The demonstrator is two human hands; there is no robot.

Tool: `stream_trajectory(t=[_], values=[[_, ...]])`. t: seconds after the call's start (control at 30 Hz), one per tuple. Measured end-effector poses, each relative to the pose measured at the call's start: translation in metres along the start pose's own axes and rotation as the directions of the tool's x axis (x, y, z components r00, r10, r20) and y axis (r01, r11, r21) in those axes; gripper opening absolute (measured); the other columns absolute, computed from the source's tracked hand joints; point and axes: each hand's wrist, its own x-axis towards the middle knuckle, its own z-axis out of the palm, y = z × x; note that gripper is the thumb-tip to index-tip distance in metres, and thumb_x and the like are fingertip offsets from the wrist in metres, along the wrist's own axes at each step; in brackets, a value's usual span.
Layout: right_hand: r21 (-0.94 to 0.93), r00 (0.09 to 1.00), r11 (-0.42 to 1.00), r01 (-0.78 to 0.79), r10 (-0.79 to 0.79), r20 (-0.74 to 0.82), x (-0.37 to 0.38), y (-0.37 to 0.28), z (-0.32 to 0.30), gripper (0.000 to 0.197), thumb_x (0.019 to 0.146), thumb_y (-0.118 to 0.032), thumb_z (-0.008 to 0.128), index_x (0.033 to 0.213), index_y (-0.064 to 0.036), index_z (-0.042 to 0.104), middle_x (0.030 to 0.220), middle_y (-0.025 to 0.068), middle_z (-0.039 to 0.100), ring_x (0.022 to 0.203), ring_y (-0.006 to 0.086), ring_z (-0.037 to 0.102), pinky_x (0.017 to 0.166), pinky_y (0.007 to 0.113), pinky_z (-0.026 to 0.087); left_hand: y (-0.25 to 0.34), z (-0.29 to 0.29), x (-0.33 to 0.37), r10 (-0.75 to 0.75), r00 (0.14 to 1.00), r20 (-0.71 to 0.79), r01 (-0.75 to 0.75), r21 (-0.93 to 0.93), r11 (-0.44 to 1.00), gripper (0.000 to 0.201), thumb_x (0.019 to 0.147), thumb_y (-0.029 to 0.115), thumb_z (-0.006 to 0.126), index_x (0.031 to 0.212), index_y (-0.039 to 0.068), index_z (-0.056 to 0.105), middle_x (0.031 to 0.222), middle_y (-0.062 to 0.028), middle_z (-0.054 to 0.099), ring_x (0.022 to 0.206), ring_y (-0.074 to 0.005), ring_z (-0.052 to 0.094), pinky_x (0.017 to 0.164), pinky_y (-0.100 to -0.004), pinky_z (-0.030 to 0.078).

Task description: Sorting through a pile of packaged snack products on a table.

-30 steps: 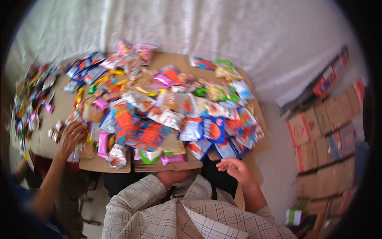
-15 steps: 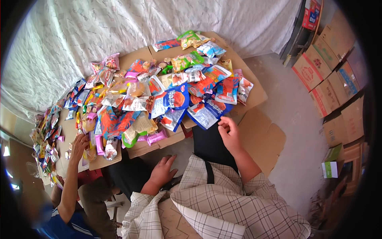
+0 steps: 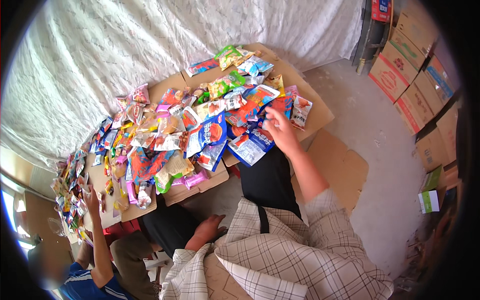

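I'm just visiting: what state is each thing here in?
Snack packets: heaped, overlapping; seals too small to check
Cardboard: laid flat under the snack packets
Blue-and-white packet: lying at the cardboard's near edge
Right hand: over the snack packets, fingers bent; grip unclear
Left hand: low, away from the snack packets, apparently empty
Co-worker's hand: raised near the snack packets' left end; grip unclear
Curtain: hanging in folds
Cartons: stacked

Place: makeshift workroom or storeroom
Cartons (image 3: 390, 77): stacked to the right of the right hand (image 3: 280, 129)
Cardboard-covered table (image 3: 319, 112): heaped with snack packets (image 3: 206, 135), ahead of the left hand (image 3: 207, 230)
Sheet (image 3: 165, 40): pale, hanging beyond both hands
Floor (image 3: 370, 130): plain grey
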Motion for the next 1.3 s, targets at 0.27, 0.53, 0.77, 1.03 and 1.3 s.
stream_trajectory(t=[0.27, 0.53, 0.77, 1.03, 1.3], values=[[0.042, 0.92, 0.933, -0.358, 0.344, 0.189, 0.068, 0.018, 0.033, 0.036, 0.104, -0.029, 0.067, 0.127, -0.0018, 0.072, 0.094, 0.0025, 0.075, 0.077, 0.0084, 0.066, 0.067, 0.031, 0.054, -0.003, 0.001, -0.005, -0.024, 0.999, -0.043, 0.024, -0.008, 1.0, 0.056, 0.093, 0.034, 0.074, 0.144, 0.018, 0.06, 0.131, -0.0175, 0.066, 0.117, -0.04, 0.066, 0.099, -0.0477, 0.056], [0.06, 0.928, 0.927, -0.37, 0.366, 0.072, 0.07, -0.001, 0.038, 0.035, 0.101, -0.03, 0.07, 0.118, -0.0005, 0.076, 0.08, 0.0034, 0.074, 0.068, 0.0097, 0.067, 0.063, 0.03, 0.053, -0.009, 0.003, 0.001, 0.004, 1.0, 0.011, -0.004, 0.009, 1.0, 0.054, 0.094, 0.034, 0.072, 0.144, 0.018, 0.06, 0.131, -0.0166, 0.066, 0.119, -0.0383, 0.066, 0.1, -0.0474, 0.056], [0.0, 0.944, 0.991, 0.131, -0.125, -0.306, 0.067, -0.05, -0.014, 0.014, 0.092, -0.01, 0.08, 0.099, 0.0016, 0.076, 0.082, 0.0035, 0.075, 0.072, 0.007, 0.066, 0.066, 0.025, 0.053, -0.017, 0.01, 0.005, -0.001, 0.999, 0.037, 0.002, -0.038, 0.999, 0.053, 0.096, 0.036, 0.07, 0.145, 0.018, 0.06, 0.13, -0.0172, 0.066, 0.118, -0.0385, 0.066, 0.099, -0.0478, 0.056], [0.226, 0.953, 0.926, -0.302, 0.287, 0.096, 0.052, -0.065, 0.009, 0.016, 0.096, 0.0, 0.073, 0.111, -0.0013, 0.072, 0.098, 0.0003, 0.071, 0.085, 0.0043, 0.064, 0.077, 0.021, 0.053, -0.028, 0.025, 0.022, 0.048, 0.994, 0.095, -0.049, 0.006, 0.999, 0.043, 0.101, 0.028, 0.06, 0.142, 0.017, 0.06, 0.124, -0.0195, 0.068, 0.112, -0.0395, 0.069, 0.093, -0.0494, 0.057], [0.511, 0.974, 0.844, -0.16, 0.05, 0.223, 0.169, -0.096, 0.175, 0.039, 0.107, -0.015, 0.063, 0.142, 0.0007, 0.057, 0.129, 0.0113, 0.067, 0.107, 0.0181, 0.07, 0.092, 0.034, 0.059, -0.029, 0.023, 0.023, 0.028, 0.991, 0.128, -0.024, -0.035, 0.999, 0.049, 0.101, 0.035, 0.062, 0.146, 0.015, 0.058, 0.124, -0.0213, 0.068, 0.113, -0.0419, 0.068, 0.096, -0.0498, 0.056]])
